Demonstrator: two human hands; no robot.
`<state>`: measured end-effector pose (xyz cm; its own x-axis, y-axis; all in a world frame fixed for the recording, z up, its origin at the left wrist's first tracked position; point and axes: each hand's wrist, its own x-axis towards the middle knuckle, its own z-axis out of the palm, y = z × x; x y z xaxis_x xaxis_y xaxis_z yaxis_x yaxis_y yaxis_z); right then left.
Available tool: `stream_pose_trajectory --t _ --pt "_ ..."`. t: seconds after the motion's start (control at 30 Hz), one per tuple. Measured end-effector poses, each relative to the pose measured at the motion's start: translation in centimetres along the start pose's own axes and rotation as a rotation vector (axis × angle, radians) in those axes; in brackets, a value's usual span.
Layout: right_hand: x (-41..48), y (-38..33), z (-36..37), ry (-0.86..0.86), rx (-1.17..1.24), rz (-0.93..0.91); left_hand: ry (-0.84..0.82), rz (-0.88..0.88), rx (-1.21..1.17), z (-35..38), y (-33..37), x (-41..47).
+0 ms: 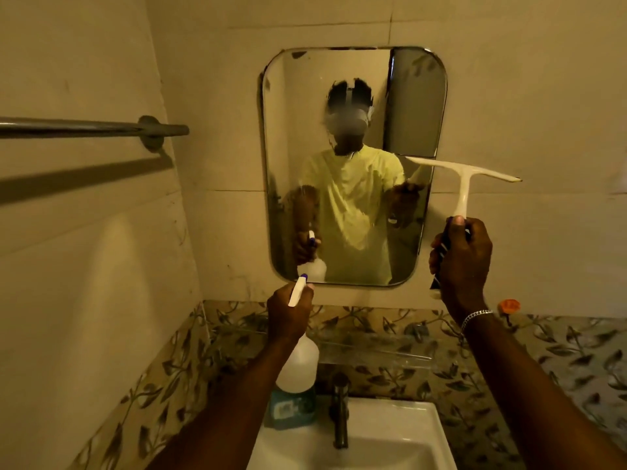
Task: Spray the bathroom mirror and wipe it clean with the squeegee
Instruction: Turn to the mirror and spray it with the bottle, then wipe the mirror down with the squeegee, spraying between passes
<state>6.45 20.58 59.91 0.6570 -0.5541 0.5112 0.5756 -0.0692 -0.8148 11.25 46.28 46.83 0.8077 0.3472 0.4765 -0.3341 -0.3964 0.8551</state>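
Note:
A rounded rectangular mirror (pixel 353 96) hangs on the tiled wall above the sink, its glass hazy with droplets. My left hand (pixel 288 313) grips a clear spray bottle (pixel 298 364) with blue liquid at the bottom, its white nozzle aimed at the mirror's lower left corner. My right hand (pixel 461 259) holds a white squeegee (pixel 463 184) by its dark-striped handle. The blade is raised and tilted, and its left end overlaps the mirror's right edge. I cannot tell whether the blade touches the glass.
A white sink (pixel 390 439) with a dark tap (pixel 340 412) sits directly below. A clear glass shelf (pixel 376 351) runs under the mirror. A metal towel bar (pixel 91 128) juts from the left wall. An orange hook (pixel 508 305) is on the right wall.

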Motion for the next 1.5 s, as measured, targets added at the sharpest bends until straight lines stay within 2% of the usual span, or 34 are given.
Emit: stream_pose_trajectory --t 0.13,0.5,0.7,0.83,0.9,1.17,1.43,1.5 --pt "0.1 0.0 -0.7 0.013 -0.005 -0.005 -0.037 0.093 -0.047 1.4 0.9 -0.5" --pt "1.5 -1.1 -4.3 0.066 -0.041 -0.020 -0.157 0.213 -0.151 7.3 5.2 -2.0" --pt "1.9 -1.4 -5.9 0.087 -0.046 -0.019 -0.153 0.203 -0.141 9.0 5.8 -2.0" --pt "1.8 -1.8 -6.2 0.074 -0.032 -0.007 -0.061 0.083 -0.111 9.0 5.2 -2.0" --pt "1.6 -2.3 -5.7 0.040 -0.012 -0.002 -0.039 0.112 -0.144 8.3 5.0 -1.9" --pt "0.4 -7.1 2.1 -0.224 0.067 -0.030 -0.019 0.164 -0.170 4.4 4.7 0.3" --pt "0.6 -11.6 14.0 -0.410 0.137 -0.038 0.070 0.154 -0.162 -1.9 4.4 2.6" --pt "0.9 -12.3 16.4 -0.431 0.152 -0.037 0.064 0.196 -0.156 -3.3 4.1 3.1"
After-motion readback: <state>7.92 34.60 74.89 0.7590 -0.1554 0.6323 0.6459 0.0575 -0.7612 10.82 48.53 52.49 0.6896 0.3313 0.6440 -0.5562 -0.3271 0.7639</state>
